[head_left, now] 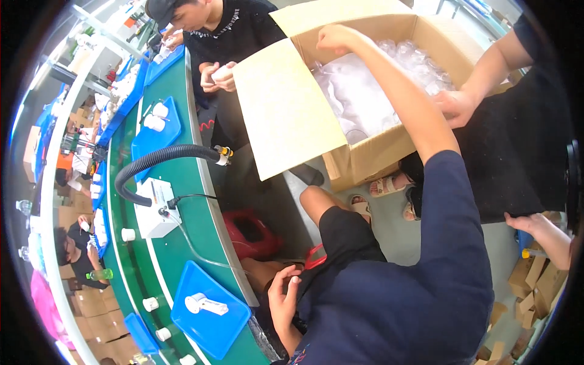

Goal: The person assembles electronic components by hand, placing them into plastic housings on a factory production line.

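My right arm stretches across to a large open cardboard box (380, 137). Over the box's far left part is my right hand (337, 39), its fingers curled closed; whatever they may grip is hidden. Inside the box lie clear plastic cups or containers (420, 61) and a white translucent plastic sheet (356, 88). My left hand (283, 298) is near my lap beside the bench edge, fingers loosely bent and apart, with nothing in it. To its left, a blue tray (210, 334) on the bench carries a white handheld device (205, 303).
A green conveyor bench (201, 240) runs along the left, bearing a white box with a black flexible hose (164, 152). Across it, a co-worker holds a white part (222, 74). Another person's hand (455, 108) touches the box's right side. A red stool (249, 234) stands below the bench.
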`<state>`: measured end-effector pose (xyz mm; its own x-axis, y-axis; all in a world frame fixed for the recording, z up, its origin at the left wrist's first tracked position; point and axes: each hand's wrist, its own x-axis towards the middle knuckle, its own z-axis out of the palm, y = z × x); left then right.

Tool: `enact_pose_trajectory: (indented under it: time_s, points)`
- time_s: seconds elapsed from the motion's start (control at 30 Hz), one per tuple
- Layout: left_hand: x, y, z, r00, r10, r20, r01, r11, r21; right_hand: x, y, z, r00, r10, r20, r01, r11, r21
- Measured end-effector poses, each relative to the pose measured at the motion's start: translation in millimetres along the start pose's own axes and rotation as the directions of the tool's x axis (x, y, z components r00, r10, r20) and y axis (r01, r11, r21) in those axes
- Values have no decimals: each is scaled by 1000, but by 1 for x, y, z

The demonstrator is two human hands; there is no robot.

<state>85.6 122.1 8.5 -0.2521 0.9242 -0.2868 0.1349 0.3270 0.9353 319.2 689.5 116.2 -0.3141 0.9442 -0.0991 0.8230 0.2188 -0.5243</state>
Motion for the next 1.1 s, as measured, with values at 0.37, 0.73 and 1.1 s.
enact_pose_trajectory:
  time_s: [0.37,0.73,1.1]
  points:
    - [1,21,-29,954,131,-269,-89,982,165,100,155,124,871,-413,-265,314,884,-346]
    - [-61,59,-106,593,317,-740,-154,947,282,28,24,33,962,-254,101,267,794,-546]
    - [-43,23,-102,564,465,-682,42,809,586,-97,-66,22,845,-328,-423,325,942,-81]
